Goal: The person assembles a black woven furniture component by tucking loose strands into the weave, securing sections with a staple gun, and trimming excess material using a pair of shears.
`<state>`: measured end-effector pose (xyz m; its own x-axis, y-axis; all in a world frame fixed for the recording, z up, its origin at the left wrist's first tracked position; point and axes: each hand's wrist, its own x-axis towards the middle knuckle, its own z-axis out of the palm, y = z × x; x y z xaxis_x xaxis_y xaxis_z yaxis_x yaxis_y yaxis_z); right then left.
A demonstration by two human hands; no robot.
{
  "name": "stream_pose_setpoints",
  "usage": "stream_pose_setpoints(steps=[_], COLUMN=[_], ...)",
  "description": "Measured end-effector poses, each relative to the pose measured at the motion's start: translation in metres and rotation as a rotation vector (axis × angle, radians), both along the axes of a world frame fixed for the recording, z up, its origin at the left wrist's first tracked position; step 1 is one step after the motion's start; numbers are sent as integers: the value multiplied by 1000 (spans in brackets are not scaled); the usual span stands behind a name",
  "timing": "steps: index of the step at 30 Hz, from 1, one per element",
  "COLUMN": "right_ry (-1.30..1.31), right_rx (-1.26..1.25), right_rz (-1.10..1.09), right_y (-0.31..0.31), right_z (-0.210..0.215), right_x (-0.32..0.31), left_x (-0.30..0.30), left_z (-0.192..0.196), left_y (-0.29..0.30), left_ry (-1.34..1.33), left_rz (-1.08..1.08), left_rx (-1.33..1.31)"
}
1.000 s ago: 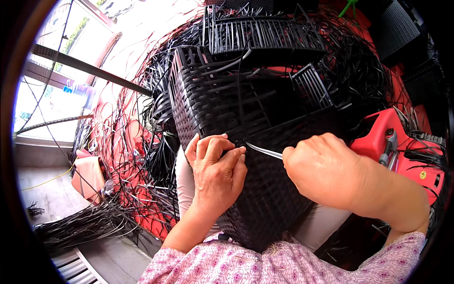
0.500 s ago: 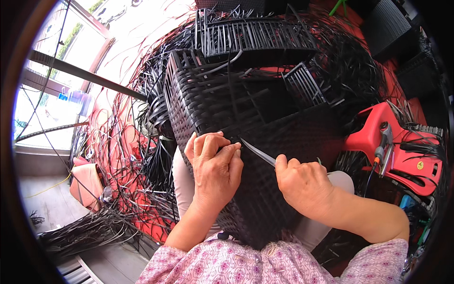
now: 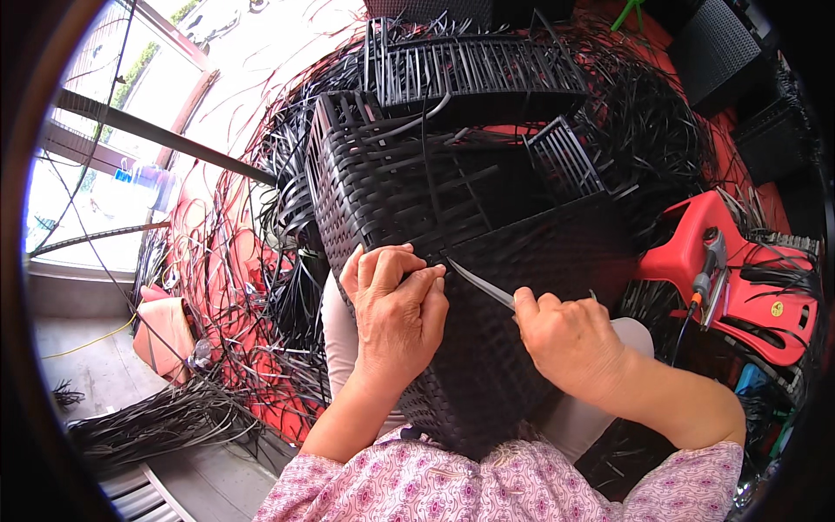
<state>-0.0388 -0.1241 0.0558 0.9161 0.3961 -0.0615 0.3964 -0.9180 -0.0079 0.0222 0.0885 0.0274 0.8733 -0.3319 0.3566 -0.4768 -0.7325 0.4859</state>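
A black woven plastic-strip piece of furniture (image 3: 348, 187) stands between my knees, its weave close-set on the side and looser at the top. My left hand (image 3: 391, 309) rests on its near edge, fingers curled and thumb pinched against the weave; whatever lies under the fingertips is hidden. In my right hand (image 3: 574, 339) is a tapering, pointed grey metal blade (image 3: 483, 284), its handle covered by my fist. The blade's tip is at the weave, just right of my left fingertips. One thin black strip (image 3: 428, 161) runs down the top toward that spot.
A red plastic stool (image 3: 683, 239) at the right bears a hand tool with a cable (image 3: 706, 270). Black strips (image 3: 635, 113) lie heaped beyond the furniture, and a bundle of strips (image 3: 165, 426) is at lower left. A dark bar (image 3: 165, 139) crosses the left side.
The whole view has shifted slightly. My right hand and the blade have moved a little to the right, away from my left hand, which keeps its pinch.
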Motion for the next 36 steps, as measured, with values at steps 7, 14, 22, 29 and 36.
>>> stream_pose_setpoints(steps=[7,14,22,29,36], right_ry=[213,446,75,-127,-55], right_rx=[55,-39,-16,237,334], right_rz=[62,96,-52,-258,-171], right_y=[-6,14,23,41,11], right_z=[33,65,-4,-63,-46], right_x=[32,65,1,17,-7], left_x=[0,2,4,1,2], left_z=[-5,-1,-12,0,1], left_y=[1,1,3,-1,-1], left_ry=[-8,11,-9,-18,6], left_rz=[-15,6,7,-18,0], left_rx=[-24,-6,-52,-69,-20])
